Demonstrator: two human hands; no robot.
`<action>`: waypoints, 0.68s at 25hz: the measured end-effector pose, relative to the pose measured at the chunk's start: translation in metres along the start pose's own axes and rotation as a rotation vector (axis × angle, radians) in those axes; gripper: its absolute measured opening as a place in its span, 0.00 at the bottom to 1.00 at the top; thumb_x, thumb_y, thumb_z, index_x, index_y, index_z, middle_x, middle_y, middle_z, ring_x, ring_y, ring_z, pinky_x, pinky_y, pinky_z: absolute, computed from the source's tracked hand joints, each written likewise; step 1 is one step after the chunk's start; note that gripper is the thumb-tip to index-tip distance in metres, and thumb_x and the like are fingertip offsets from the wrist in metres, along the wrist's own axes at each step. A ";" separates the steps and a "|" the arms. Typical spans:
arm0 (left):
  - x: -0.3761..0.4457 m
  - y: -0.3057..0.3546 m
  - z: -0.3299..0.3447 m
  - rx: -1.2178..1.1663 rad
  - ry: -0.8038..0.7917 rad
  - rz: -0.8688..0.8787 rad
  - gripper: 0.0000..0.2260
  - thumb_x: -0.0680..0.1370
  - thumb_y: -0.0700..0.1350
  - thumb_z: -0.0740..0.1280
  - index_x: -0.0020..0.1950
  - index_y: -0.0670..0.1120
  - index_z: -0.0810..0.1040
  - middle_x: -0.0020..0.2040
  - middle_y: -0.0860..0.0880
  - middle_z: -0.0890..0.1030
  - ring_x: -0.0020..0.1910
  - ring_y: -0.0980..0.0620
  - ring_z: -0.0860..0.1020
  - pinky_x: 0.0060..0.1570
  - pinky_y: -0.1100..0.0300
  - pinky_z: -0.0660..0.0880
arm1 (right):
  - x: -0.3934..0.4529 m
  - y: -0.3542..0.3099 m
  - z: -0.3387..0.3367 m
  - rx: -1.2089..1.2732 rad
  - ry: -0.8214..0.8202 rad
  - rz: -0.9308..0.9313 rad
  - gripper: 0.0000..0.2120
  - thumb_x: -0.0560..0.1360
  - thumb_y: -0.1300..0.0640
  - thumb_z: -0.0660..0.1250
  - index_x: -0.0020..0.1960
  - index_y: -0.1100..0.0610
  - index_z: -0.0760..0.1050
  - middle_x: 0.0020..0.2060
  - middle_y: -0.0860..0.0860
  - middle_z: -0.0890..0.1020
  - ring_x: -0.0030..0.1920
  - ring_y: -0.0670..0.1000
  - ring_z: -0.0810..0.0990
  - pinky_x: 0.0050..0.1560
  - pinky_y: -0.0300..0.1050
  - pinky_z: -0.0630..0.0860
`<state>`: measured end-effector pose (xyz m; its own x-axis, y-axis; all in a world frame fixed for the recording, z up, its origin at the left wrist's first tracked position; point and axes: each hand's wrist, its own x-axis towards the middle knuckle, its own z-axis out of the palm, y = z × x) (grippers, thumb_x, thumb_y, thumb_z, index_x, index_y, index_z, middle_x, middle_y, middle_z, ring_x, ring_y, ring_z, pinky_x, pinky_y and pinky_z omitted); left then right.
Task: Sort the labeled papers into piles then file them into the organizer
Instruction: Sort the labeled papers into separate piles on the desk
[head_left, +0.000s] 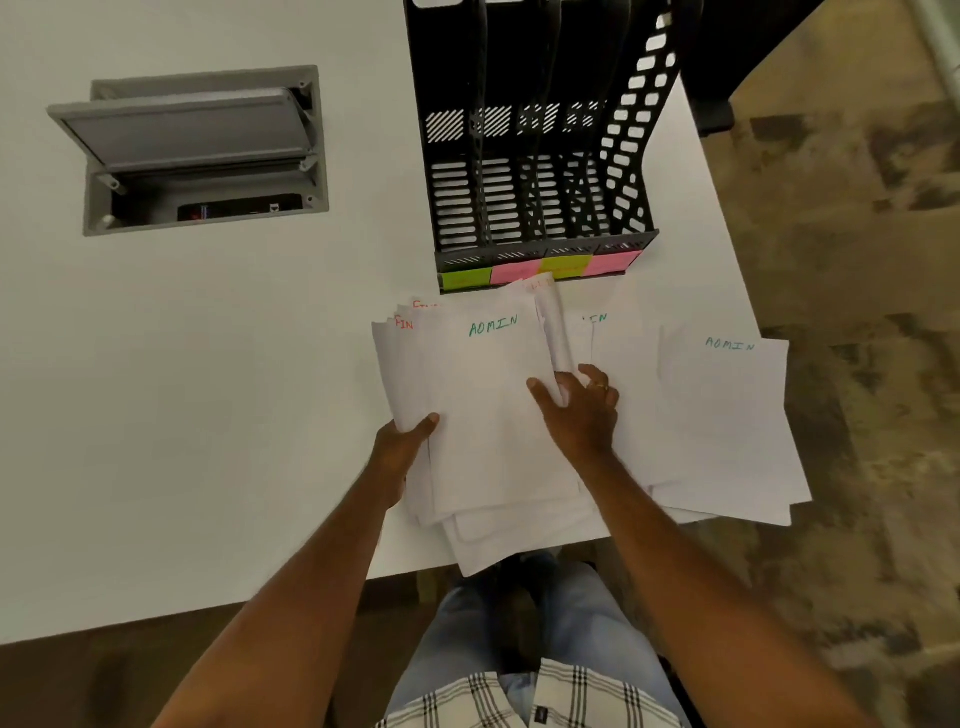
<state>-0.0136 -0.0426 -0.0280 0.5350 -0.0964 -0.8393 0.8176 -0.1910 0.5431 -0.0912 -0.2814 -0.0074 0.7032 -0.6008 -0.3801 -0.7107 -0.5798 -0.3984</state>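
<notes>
Two hands are on the papers, and I watch them from far away through the head camera. My left hand (410, 434) holds the big unsorted stack (483, 415) by its left edge, thumb on top and fingers curled under. My right hand (582, 410) pinches the right edge of the top sheet (493, 364), thumb on the page and fingers bent round the side. That sheet says ADMIN in green. Red letters peek out from sheets lower in the stack, at the top left corner.

The stack sits on the white table (208, 389), right in front of me, with its long side going away from me toward the black organizer (540, 197). The organizer stands just past the far end of the stack. Green and pink sticky notes (540, 267) run along its front, one for each slot. I cannot read them.

Off to the right lies the ADMIN pile (727, 415), near the table's right edge. It also says ADMIN in green. Between it and the stack lie more loose sheets (623, 338), partly hidden by my right hand.

I think the sorting is only partly done, since the stack looks thick. The top sheet matches the pile on the right, so I think it should go that way. My right hand is the nearer one and already has the sheet. It needs to slide sideways to the right, over the middle sheets, while my left hand keeps the stack from shifting.
</notes>
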 end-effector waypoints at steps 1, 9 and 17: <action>0.001 0.000 0.000 0.006 0.009 0.005 0.23 0.74 0.53 0.76 0.65 0.47 0.76 0.52 0.53 0.82 0.48 0.55 0.79 0.39 0.60 0.72 | -0.001 0.006 -0.002 0.042 0.004 0.054 0.24 0.78 0.33 0.60 0.62 0.47 0.81 0.76 0.54 0.64 0.74 0.60 0.61 0.68 0.62 0.68; 0.003 -0.001 0.001 0.004 0.027 0.025 0.17 0.74 0.48 0.76 0.59 0.50 0.73 0.48 0.56 0.80 0.44 0.57 0.76 0.40 0.60 0.70 | 0.008 0.031 -0.001 0.256 -0.160 -0.080 0.12 0.80 0.58 0.64 0.57 0.55 0.84 0.80 0.50 0.57 0.79 0.54 0.52 0.76 0.52 0.57; 0.006 -0.003 0.001 0.031 0.055 0.022 0.17 0.76 0.45 0.74 0.63 0.47 0.74 0.53 0.49 0.78 0.45 0.53 0.76 0.52 0.52 0.69 | 0.025 0.013 -0.011 0.857 -0.076 0.238 0.24 0.74 0.60 0.75 0.65 0.55 0.69 0.60 0.54 0.77 0.59 0.53 0.78 0.56 0.43 0.77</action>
<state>-0.0129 -0.0439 -0.0349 0.5641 -0.0474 -0.8243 0.7991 -0.2201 0.5595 -0.0833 -0.3094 -0.0130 0.5603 -0.5969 -0.5743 -0.6009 0.1844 -0.7778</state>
